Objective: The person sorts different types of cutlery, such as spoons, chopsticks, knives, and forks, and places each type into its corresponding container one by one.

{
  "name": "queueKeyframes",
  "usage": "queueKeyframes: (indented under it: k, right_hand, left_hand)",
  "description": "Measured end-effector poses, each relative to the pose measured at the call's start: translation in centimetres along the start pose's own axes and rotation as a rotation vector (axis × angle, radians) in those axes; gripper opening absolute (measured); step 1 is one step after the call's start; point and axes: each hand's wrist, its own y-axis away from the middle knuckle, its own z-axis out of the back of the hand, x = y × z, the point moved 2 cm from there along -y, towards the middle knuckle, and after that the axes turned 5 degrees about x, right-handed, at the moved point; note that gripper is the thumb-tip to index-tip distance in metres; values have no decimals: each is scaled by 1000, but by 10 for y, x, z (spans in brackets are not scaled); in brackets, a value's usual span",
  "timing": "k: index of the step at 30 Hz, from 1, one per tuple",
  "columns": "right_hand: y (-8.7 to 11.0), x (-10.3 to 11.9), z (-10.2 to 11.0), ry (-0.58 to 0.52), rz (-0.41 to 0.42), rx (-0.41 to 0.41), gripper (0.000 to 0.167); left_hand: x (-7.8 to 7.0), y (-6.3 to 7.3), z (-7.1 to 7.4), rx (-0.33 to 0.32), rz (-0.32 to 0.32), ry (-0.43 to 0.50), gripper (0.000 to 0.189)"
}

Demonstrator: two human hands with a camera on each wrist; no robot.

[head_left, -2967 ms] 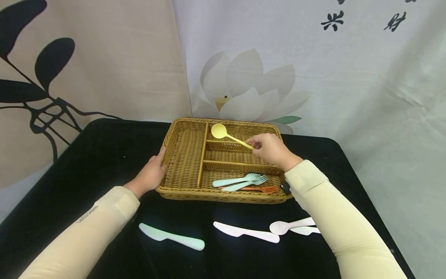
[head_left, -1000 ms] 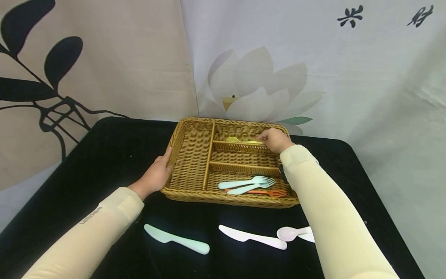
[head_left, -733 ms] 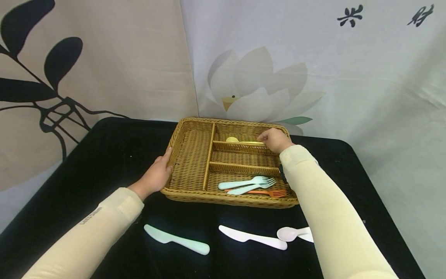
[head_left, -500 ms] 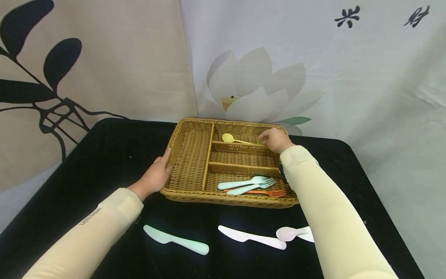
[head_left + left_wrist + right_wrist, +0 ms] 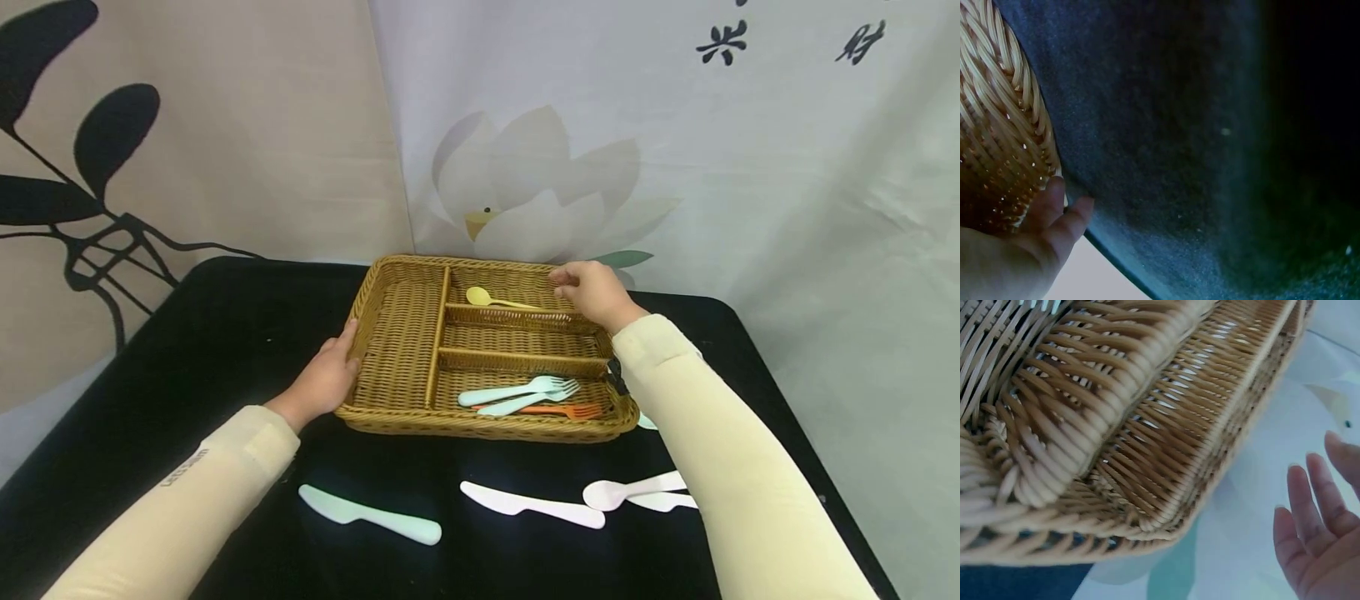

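In the head view my left hand (image 5: 321,379) rests against the left side of a divided wicker basket (image 5: 487,427). The left wrist view has its fingers (image 5: 1074,220) extended beside the woven rim. My right hand (image 5: 596,293) is raised over the basket's back right corner, holding nothing. Its fingers (image 5: 1300,506) are spread and loosely bent in the right wrist view, apart from the basket. A yellow spoon (image 5: 477,296) lies in the back compartment, its handle along the divider. Two mint forks (image 5: 510,392) and an orange fork (image 5: 581,411) lie in the front compartment.
On the black tablecloth (image 5: 247,350) in front lie a mint knife (image 5: 375,517), a white knife (image 5: 528,502), and a pale pink spoon (image 5: 607,495) over another white piece (image 5: 660,502). A mint piece (image 5: 647,422) shows partly behind the right sleeve. A printed curtain (image 5: 787,167) hangs behind.
My right hand has set the yellow spoon down in the back compartment, let go and lifted away from it. The left hand has stayed at the basket's side.
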Motion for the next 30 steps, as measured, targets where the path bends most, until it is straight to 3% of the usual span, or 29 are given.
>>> queueKeyframes:
  k: [15, 25, 30]
  right_hand:
    - [51, 11, 29, -166, 60, -141, 39]
    - [86, 3, 36, -176, 112, -204, 38]
    - [106, -8, 35, -152, 98, -238, 37]
  left_hand:
    - [0, 0, 0, -13, -43, -3, 61]
    - [2, 0, -2, -11, -56, -8, 62]
    - [2, -1, -2, -2, -46, 5, 62]
